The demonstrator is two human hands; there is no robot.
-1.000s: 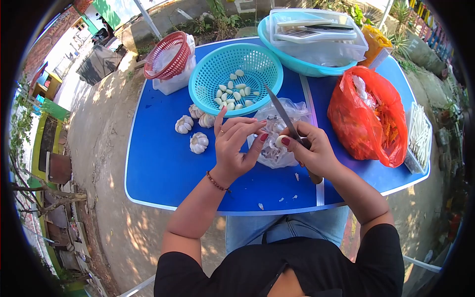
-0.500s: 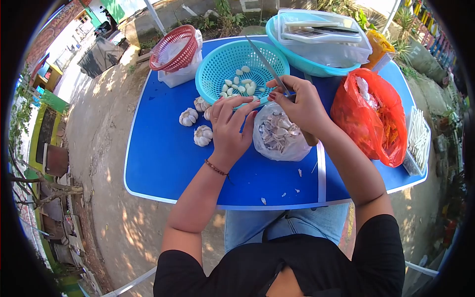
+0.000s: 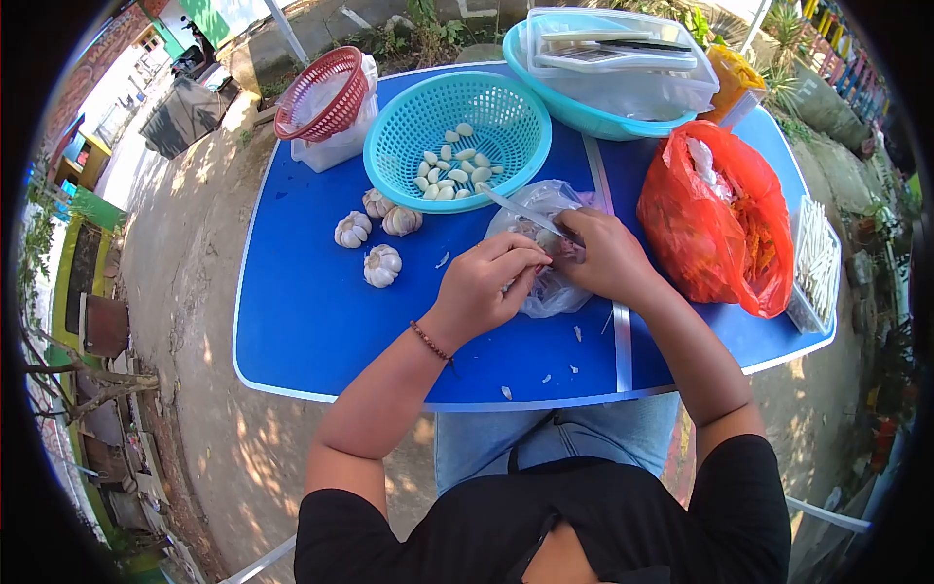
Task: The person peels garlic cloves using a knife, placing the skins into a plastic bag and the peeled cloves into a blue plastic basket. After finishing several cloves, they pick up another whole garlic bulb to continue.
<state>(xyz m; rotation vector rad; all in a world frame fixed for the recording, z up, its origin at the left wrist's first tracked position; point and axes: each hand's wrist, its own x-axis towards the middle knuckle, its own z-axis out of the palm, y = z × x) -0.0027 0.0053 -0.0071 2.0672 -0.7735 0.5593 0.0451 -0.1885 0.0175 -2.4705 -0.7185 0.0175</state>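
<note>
My right hand (image 3: 605,255) is closed round a knife, whose blade (image 3: 520,210) slants up and left over a clear plastic bag (image 3: 556,298) of garlic skins. Beside it, my left hand (image 3: 489,282) has its fingertips pinched together above the same bag; whatever is between them is too small to make out. Behind the hands, a turquoise colander (image 3: 382,148) holds several peeled garlic cloves (image 3: 457,176). Left of the bag lie whole garlic bulbs (image 3: 382,265), several of them grouped near the colander's front.
A red plastic bag (image 3: 686,234) stands to the right, with a box of white sticks (image 3: 815,263) beyond it. At the back are a turquoise basin (image 3: 584,119) bearing plastic containers (image 3: 623,83) and a red basket (image 3: 326,97). Bits of skin (image 3: 506,392) dot the blue table (image 3: 302,321).
Both hands have come down from beside the colander to the bag of skins. The knife has dropped with the right hand, and the left fingers have closed into a pinch.
</note>
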